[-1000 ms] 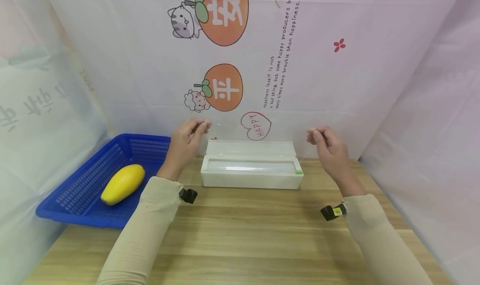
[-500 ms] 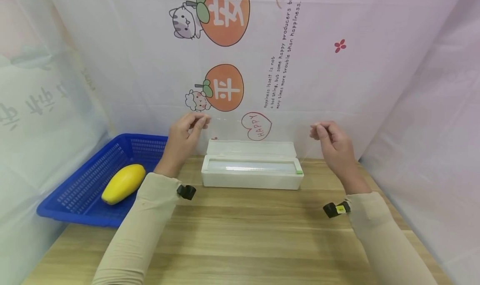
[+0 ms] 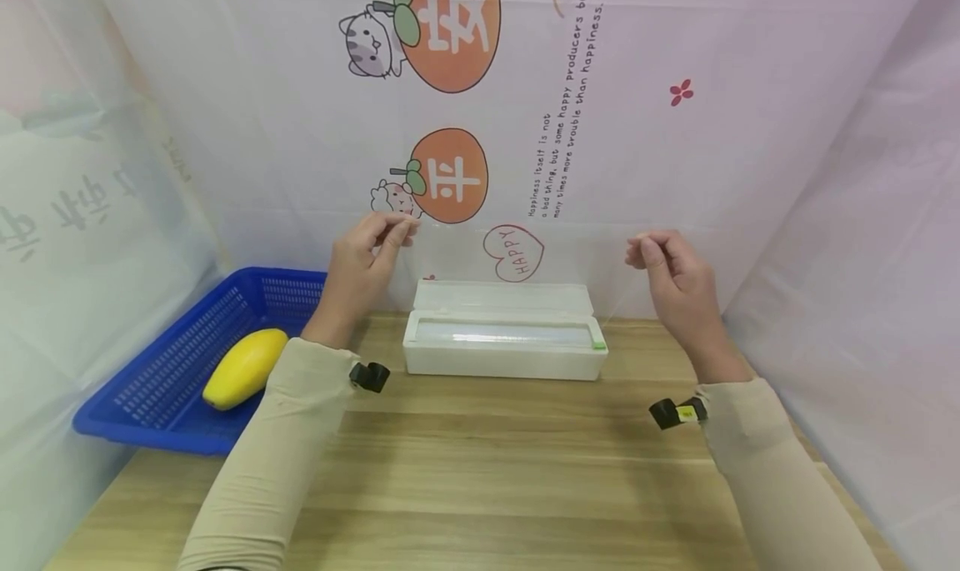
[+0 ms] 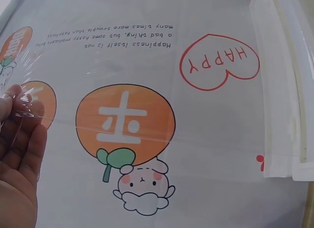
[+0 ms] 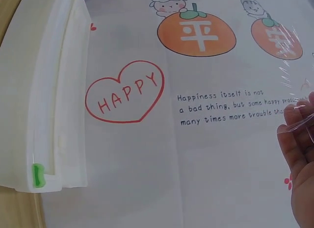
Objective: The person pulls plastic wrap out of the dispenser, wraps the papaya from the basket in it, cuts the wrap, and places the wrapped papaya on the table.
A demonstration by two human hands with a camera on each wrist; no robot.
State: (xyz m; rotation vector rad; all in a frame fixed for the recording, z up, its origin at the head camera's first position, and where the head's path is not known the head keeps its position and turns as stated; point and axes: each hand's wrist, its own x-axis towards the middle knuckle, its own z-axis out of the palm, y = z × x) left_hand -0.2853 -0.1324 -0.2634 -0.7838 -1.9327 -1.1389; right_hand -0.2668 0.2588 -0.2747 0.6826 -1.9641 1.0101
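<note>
Clear cling film (image 4: 86, 66) stretches between my two raised hands, its wrinkles shining in both wrist views. Its corner is pinched between the thumb and fingers of my left hand (image 3: 363, 262). My right hand (image 3: 681, 292) pinches the opposite corner, fingers curled. Below and between the hands, a white cling film dispenser box (image 3: 502, 364) sits on the table with its lid (image 3: 502, 298) tipped back. A shiny film roll (image 3: 502, 334) lies inside, and a green slider (image 5: 39, 175) shows at the box's right end. Most of the sheet is too transparent to trace.
On the left stands a blue plastic basket (image 3: 142, 439) holding a yellow papaya-like fruit (image 3: 246, 368). My left forearm passes over its right side. A printed white sheet (image 3: 720, 171) hangs close behind the box, with more sheeting at both sides. The wooden table (image 3: 480, 471) extends in front.
Both hands have risen and spread slightly apart, still pinching the film. The dispenser box, the basket and the fruit have stayed in place.
</note>
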